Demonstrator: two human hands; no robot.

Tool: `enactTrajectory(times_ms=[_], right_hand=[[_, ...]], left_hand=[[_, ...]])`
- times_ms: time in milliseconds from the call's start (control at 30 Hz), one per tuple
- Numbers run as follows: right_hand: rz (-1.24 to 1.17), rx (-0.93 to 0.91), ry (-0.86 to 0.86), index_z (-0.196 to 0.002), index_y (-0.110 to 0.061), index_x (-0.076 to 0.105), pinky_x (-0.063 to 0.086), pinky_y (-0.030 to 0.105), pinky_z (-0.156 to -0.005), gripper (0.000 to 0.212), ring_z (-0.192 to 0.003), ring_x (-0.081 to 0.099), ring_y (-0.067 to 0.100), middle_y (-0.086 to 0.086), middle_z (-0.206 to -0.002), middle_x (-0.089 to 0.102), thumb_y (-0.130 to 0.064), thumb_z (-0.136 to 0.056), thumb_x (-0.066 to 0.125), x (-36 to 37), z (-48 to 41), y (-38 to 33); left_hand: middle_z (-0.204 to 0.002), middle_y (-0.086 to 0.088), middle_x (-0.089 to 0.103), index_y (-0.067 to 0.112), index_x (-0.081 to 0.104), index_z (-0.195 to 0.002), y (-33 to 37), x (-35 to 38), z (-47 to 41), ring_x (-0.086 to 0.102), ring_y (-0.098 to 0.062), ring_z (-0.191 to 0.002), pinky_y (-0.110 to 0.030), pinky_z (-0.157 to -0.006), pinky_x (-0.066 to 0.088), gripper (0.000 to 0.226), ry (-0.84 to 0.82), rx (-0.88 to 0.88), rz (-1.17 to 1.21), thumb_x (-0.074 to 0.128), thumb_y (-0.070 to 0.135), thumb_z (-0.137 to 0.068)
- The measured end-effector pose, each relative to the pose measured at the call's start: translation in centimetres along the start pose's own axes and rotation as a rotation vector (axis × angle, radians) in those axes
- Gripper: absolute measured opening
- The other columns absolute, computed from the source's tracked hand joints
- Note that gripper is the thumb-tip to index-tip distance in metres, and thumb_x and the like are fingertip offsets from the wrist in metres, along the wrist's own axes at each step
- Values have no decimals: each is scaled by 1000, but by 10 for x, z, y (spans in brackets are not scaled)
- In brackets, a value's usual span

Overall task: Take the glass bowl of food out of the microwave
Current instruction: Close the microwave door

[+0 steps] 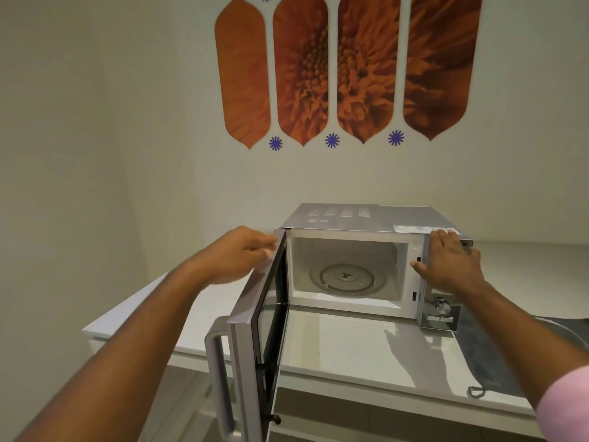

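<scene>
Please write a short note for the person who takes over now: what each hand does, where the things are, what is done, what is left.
Left hand: on the top edge of the open door, gripping nothing else.
Right hand: flat against the microwave at its control panel, holding nothing.
Microwave cavity: only the bare turntable shows; no glass bowl is in view inside or on the counter.
Done: door is open.
Left: cannot tell where the bowl is; find it before going on.

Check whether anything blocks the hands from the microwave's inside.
Nothing visible does: the door is swung open. The turntable shows no bowl. Left hand is on the door's top, right hand against the control panel.
</scene>
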State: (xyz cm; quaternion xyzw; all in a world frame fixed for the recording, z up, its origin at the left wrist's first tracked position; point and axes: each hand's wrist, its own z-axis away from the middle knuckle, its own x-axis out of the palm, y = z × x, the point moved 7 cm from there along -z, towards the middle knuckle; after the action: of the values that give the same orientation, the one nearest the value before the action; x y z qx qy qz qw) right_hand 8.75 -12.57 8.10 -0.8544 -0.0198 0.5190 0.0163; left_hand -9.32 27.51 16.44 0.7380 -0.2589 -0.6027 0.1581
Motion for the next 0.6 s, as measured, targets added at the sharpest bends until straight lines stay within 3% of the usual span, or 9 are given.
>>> enactTrajectory(times_ms=[67, 133, 200, 300, 433, 600], right_hand=[[-2, -1, -2, -158, -16, 23, 37, 58, -113, 91, -154, 27, 30, 7, -165, 32, -66, -90, 57, 1, 0, 0], [-5, 0, 6, -158, -15, 24, 38, 58, -113, 91, -153, 28, 30, 7, -165, 32, -66, -91, 57, 2, 0, 1], [6, 0, 10, -158, -15, 24, 37, 58, -113, 90, -153, 28, 30, 7, -164, 33, -66, -91, 56, 2, 0, 0], [12, 3, 12, -158, -15, 24, 36, 58, -113, 88, -154, 27, 29, 7, -165, 32, -65, -93, 54, 3, -1, -1], [3, 9, 10, -159, -15, 25, 35, 59, -113, 82, -154, 27, 29, 7, -166, 31, -63, -96, 49, 4, -3, 3], [-43, 2, -6, -158, -18, 29, 32, 60, -114, 69, -154, 28, 28, 6, -166, 32, -59, -102, 34, 0, -9, 8]], left_hand=[[-135, 9, 72, 24, 71, -134, -18, 12, -4, 67, -11, -125, -41, -118, 46, 38, -56, -26, 9, 55, 8, -103], [-120, 15, 79, 37, 81, -113, -26, 16, -7, 73, -9, -116, -37, -113, 51, 50, -58, -22, 62, 51, -1, -99], [-113, 12, 82, 33, 84, -105, -33, 16, -11, 75, -9, -112, -39, -113, 52, 50, -19, -46, 170, 52, -4, -98], [-115, 10, 81, 23, 82, -112, -32, 19, -14, 74, -5, -112, -35, -113, 52, 45, 3, -50, 224, 51, -7, -98], [-123, 17, 77, 29, 78, -121, -19, 33, -17, 68, 2, -119, -28, -114, 49, 61, -6, 7, 158, 42, -12, -93], [-145, 10, 66, 29, 71, -134, 0, 60, -35, 56, -11, -139, -30, -119, 43, 63, -54, 84, 36, 42, -10, -94]])
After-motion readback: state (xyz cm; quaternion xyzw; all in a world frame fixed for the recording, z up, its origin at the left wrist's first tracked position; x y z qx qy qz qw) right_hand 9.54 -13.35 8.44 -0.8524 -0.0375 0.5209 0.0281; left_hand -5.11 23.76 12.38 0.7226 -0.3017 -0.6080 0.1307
